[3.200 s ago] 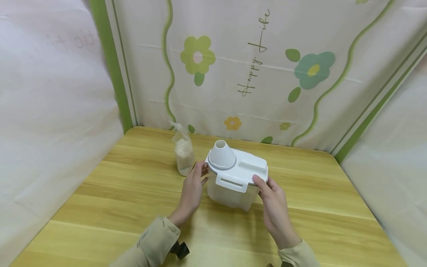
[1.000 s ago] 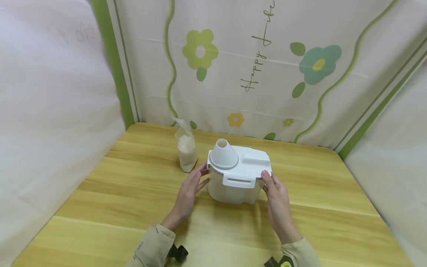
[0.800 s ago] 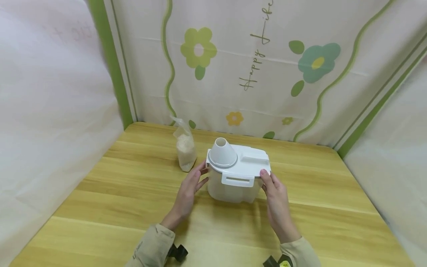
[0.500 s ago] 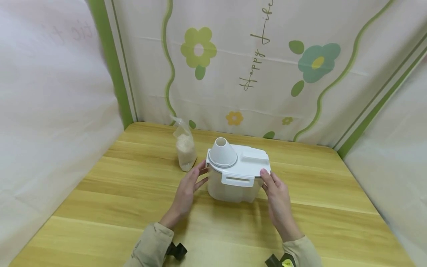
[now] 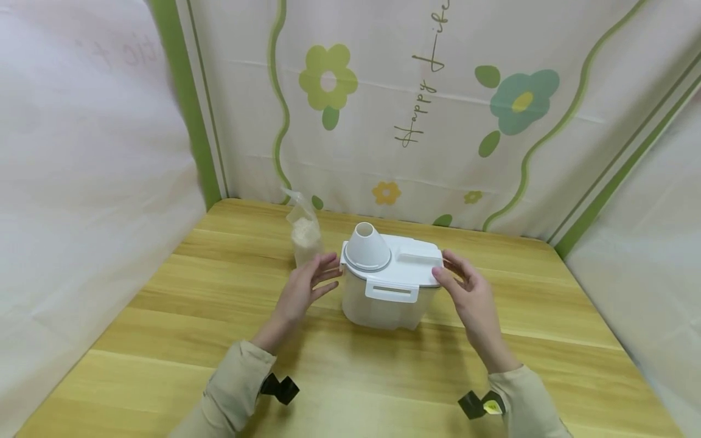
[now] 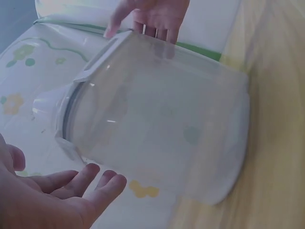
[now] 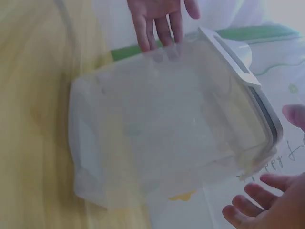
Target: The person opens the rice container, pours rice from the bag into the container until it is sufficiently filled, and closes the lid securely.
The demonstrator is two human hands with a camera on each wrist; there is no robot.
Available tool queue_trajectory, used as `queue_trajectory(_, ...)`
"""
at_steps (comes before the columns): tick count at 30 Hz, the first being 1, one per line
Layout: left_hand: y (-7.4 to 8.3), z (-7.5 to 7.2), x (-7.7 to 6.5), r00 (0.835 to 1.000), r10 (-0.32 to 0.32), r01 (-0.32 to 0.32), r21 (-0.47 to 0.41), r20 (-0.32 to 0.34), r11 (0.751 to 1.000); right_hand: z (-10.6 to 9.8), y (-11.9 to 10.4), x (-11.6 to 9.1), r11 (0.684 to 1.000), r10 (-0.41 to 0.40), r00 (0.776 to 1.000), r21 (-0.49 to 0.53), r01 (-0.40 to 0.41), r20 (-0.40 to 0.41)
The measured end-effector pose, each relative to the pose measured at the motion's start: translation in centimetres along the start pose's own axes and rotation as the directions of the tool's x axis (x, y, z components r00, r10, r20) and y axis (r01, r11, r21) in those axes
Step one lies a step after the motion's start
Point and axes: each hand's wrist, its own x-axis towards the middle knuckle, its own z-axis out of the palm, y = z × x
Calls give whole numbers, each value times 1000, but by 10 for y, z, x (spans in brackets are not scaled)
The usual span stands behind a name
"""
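Note:
A translucent storage container point(image 5: 380, 307) stands upright on the wooden table, with a white lid point(image 5: 418, 267) on it. On the lid's left end is a white cone-shaped spout point(image 5: 367, 248), and a white latch point(image 5: 391, 291) hangs at the front. My left hand point(image 5: 296, 291) is beside the container's left end with loosely spread fingers; the left wrist view shows no grip. At the opposite end my right hand point(image 5: 475, 298) has its thumb near the lid's corner and its fingers apart. The right wrist view shows those fingers point(image 7: 248, 205) curved loosely, holding nothing.
Behind my left hand stands a clear plastic bag point(image 5: 305, 238) of white grains, its lower part covered by the hand. The wooden table point(image 5: 164, 316) is enclosed by white cloth walls, the back one point(image 5: 416, 176) printed with flowers.
The container was tilted 3.2 seconds ago and stands level now. Both hands held its ends until half a second ago; since then they have loosened and drawn outward.

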Motion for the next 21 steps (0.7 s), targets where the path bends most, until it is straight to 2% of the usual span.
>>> queue_trajectory(5,7,-2,6,998,-65,65,5,3,998,-4,0,12,985,-156,987,-72,158,37)
queue_trajectory(9,8,-3,10,998,-69,68,37,11,997,-2,2,16,972,-222,973,-63,226,64)
queue_trajectory(21,11,-6,16,996,-82,84,108,-19,991,7,10,14,973,-226,974,-45,225,-4)
